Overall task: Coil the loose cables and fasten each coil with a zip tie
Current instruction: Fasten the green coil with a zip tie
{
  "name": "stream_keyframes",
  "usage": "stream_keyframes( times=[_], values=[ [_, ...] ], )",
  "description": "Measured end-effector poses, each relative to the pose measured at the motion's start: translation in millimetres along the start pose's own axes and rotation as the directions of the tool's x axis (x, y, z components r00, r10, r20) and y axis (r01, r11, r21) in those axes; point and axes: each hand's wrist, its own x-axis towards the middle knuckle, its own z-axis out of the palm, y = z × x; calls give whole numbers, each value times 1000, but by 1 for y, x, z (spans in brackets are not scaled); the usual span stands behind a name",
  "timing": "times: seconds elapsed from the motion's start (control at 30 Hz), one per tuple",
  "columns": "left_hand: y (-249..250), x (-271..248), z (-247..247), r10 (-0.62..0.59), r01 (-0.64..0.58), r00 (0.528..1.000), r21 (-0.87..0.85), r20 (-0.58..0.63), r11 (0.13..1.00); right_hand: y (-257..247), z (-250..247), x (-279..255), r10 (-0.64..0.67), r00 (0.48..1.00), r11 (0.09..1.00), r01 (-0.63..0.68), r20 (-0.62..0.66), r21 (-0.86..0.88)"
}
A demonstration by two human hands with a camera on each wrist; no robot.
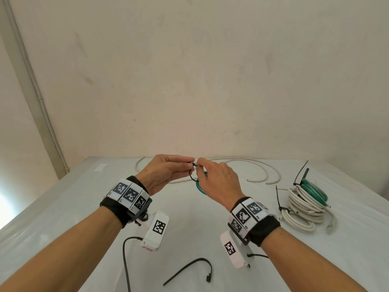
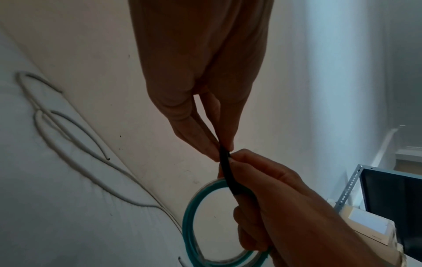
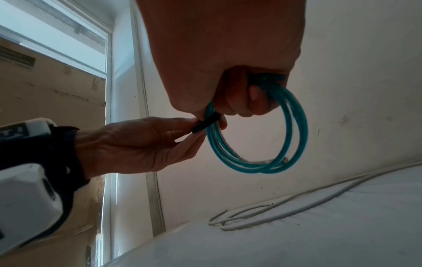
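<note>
Both hands are raised above the white table [image 1: 63,207]. My right hand [image 1: 212,178] grips a small green cable coil [image 1: 199,187], seen as a ring of green cable [image 3: 294,126] hanging from its curled fingers [image 3: 253,101]. A black zip tie [image 1: 192,173] loops around the coil. My left hand [image 1: 168,169] pinches the end of that black zip tie [image 3: 200,124] between thumb and fingertips [image 2: 205,144], right against the right hand's fingertips. The black zip tie [image 2: 228,173] runs down into the right hand, beside the green cable coil [image 2: 194,216].
A loose white cable [image 1: 242,165] sprawls at the table's back. At the right lie tied white cable coils [image 1: 303,209] and a tied green coil [image 1: 315,188]. A spare black zip tie [image 1: 189,268] lies near the front edge. A wall [image 1: 189,81] stands behind.
</note>
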Motion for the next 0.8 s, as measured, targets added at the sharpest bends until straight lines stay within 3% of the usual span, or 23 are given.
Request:
stream_keyframes(
  times=[0.2,0.27,0.43,0.7,0.8],
  values=[
    [3,-2,-2,4,-3,1000,42,-11,999,3,1,2,-31,999,992,27,35,125],
    [9,-3,-1,63,-59,998,132,-31,989,2,0,1,-13,998,983,1,60,185],
    [24,2,5,357,-280,933,549,-36,788,5,-2,9,68,986,924,-119,150,364],
    [26,5,8,564,-392,825,673,-46,627,0,-12,13,83,969,848,-192,233,494],
    [25,6,10,568,-388,822,693,-37,607,1,-10,11,115,945,794,-273,307,543]
  ],
)
